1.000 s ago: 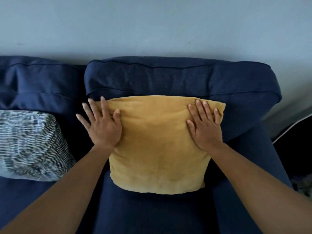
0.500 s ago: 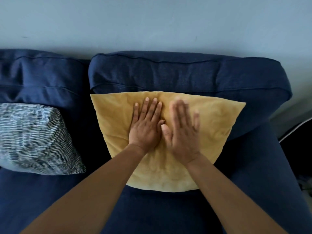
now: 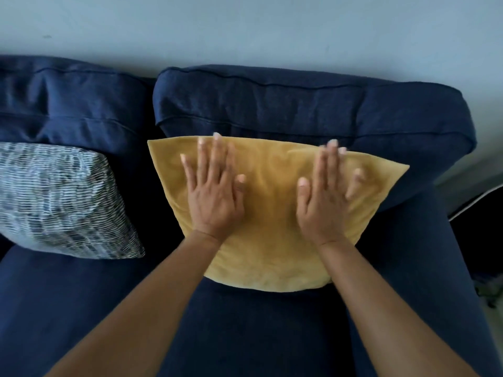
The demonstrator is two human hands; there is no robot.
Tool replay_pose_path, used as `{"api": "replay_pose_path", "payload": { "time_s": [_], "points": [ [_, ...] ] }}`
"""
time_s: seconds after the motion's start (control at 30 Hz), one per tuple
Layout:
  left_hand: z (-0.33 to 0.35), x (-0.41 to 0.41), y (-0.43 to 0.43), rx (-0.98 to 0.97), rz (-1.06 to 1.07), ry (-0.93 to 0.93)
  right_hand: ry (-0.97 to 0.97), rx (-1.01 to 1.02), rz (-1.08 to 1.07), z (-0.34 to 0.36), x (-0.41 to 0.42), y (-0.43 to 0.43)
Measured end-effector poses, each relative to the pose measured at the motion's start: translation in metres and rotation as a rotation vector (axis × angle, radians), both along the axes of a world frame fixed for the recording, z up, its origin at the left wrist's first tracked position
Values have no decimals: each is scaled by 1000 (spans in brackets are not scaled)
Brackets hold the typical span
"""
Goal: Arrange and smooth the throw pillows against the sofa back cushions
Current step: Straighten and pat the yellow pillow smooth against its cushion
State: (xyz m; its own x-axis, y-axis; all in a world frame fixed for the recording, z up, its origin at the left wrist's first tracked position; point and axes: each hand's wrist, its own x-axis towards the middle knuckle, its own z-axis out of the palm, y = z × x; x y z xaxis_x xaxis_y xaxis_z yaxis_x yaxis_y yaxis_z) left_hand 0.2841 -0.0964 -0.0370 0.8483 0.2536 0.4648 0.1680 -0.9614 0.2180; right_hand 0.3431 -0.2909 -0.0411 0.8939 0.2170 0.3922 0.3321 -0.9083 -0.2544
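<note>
Yellow throw pillow (image 3: 272,240) leaning against navy back cushion (image 3: 299,110), bottom edge on sofa seat (image 3: 245,336). Left hand (image 3: 215,191) and right hand (image 3: 324,197) flat on it, fingers spread, palms down. Blue-and-white patterned pillow (image 3: 60,200) well apart leftward. No readable writing.

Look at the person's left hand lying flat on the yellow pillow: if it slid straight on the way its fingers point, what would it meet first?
Most likely the navy back cushion: the left hand already reaches the yellow pillow top edge, fingers pointing at it. Depth is unclear.
</note>
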Motion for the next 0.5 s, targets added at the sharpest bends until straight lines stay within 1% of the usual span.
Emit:
{"api": "replay_pose_path", "payload": {
  "time_s": [0.07, 0.13, 0.2, 0.3, 0.37, 0.4, 0.47, 0.5],
  "points": [
    [-12, -14, -24, -13, -46, 27, -9, -56, 206, -9, -28, 23],
    [-34, -27, -24, -14, -37, 111, 1, -185, 303, -32, -42, 22],
    [-53, -36, -3, 17, -9, 200, 41, -241, 245, -50, -34, -1],
    [-58, -43, 36, 52, 79, 257, 132, -223, 27, -59, -15, -47],
    [-50, -44, 54, 23, 174, 223, 165, -158, -107, -53, -9, -64],
    [-43, -44, 56, -2, 211, 190, 151, -107, -153, -46, -8, -64],
    [-27, -39, 43, -22, 202, 89, 74, -16, -157, -27, -12, -51],
    [-20, -35, 30, -8, 139, 43, 17, 6, -113, -18, -15, -38]
  ]
}}
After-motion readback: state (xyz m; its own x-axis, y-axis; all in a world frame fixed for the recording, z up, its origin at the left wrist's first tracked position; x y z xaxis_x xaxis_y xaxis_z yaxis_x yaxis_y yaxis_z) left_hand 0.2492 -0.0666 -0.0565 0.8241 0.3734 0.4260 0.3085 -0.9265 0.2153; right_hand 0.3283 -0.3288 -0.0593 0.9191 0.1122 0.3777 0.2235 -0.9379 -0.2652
